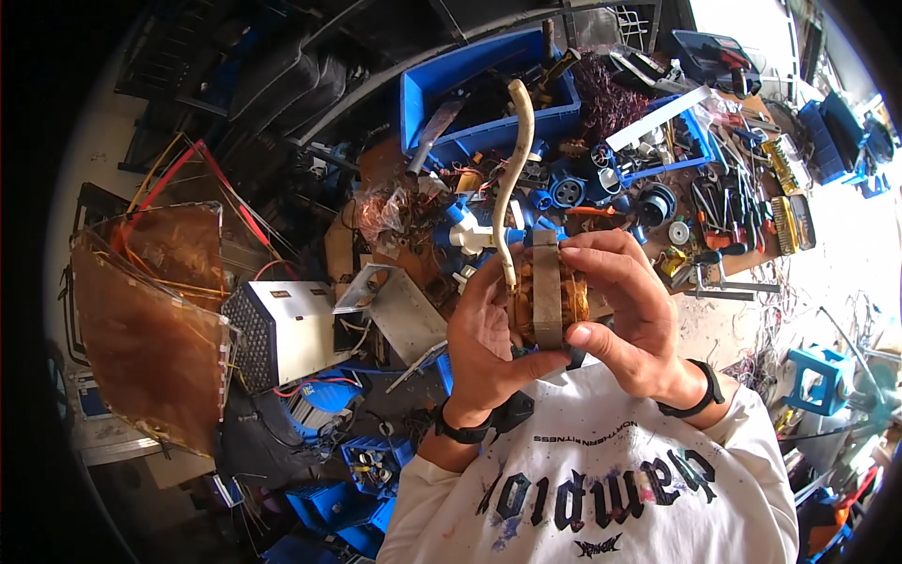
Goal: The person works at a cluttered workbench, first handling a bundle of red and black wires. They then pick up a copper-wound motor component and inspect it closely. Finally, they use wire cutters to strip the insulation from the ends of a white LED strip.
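A motor stator (547, 291) with a grey metal ring and copper windings is held between my two hands in front of my chest. My left hand (484, 348) cups its left side, thumb along the bottom. My right hand (634, 324) grips the right side, fingers over the top and thumb against the lower front. Both hands are closed on it. A cream sleeved cable (512, 169) rises from the stator's left side and curves upward over the cluttered bench behind.
A blue bin (418, 122), screwdrivers (738, 216) and loose parts crowd the bench ahead. At left are a white metal case (282, 334), an open tray-like casing (395, 315) and a brown sheet (150, 348). Blue crates (338, 508) sit below left, a blue stool (813, 376) right.
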The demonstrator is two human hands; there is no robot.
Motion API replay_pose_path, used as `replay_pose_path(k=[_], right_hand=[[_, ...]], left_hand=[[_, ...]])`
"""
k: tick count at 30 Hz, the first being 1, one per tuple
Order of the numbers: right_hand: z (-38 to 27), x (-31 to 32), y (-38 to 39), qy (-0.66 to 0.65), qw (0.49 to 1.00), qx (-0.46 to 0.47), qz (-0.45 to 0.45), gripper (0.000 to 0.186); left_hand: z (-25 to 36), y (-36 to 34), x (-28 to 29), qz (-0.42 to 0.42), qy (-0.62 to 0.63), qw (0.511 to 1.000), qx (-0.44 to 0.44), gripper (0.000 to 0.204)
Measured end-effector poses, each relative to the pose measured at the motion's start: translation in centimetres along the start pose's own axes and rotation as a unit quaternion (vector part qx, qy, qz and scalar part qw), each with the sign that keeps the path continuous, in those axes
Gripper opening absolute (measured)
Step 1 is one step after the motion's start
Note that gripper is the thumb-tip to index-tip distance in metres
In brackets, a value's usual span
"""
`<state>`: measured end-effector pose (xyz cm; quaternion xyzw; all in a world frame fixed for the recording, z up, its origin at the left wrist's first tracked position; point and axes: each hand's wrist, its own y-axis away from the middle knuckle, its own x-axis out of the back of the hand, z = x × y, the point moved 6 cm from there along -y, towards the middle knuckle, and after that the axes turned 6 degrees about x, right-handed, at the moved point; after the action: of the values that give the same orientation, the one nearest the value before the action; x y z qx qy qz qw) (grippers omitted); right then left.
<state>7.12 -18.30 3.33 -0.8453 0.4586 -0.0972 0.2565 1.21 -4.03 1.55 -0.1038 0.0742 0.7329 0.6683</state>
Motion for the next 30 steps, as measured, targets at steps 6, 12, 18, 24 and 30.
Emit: replay_pose_path(k=[6,12,18,24,30], right_hand=[[-0.7,-0.1,-1.1,0.033,0.998,-0.047,-0.026,0.066],[-1.1,0.4,-2.2,0.061,0.995,-0.032,-0.07,0.06],[-1.6,1.0,-2.2,0.154,0.986,0.012,-0.066,0.043],[-2.1,1.0,-1.6,0.197,0.976,0.075,-0.06,0.034],[-2.6,0.4,-2.0,0.245,0.959,0.125,-0.073,0.036]], left_hand=[[-1.4,-0.2,0.8,0.031,0.051,0.997,0.046,0.094],[-3.0,0.0,1.7,0.003,0.264,0.962,0.075,0.091],[-3.9,0.1,1.4,-0.009,0.328,0.937,0.117,0.096],[-3.2,0.2,1.0,-0.004,0.3,0.947,0.115,0.098],[-2.7,0.5,0.7,0.022,0.302,0.946,0.118,0.094]])
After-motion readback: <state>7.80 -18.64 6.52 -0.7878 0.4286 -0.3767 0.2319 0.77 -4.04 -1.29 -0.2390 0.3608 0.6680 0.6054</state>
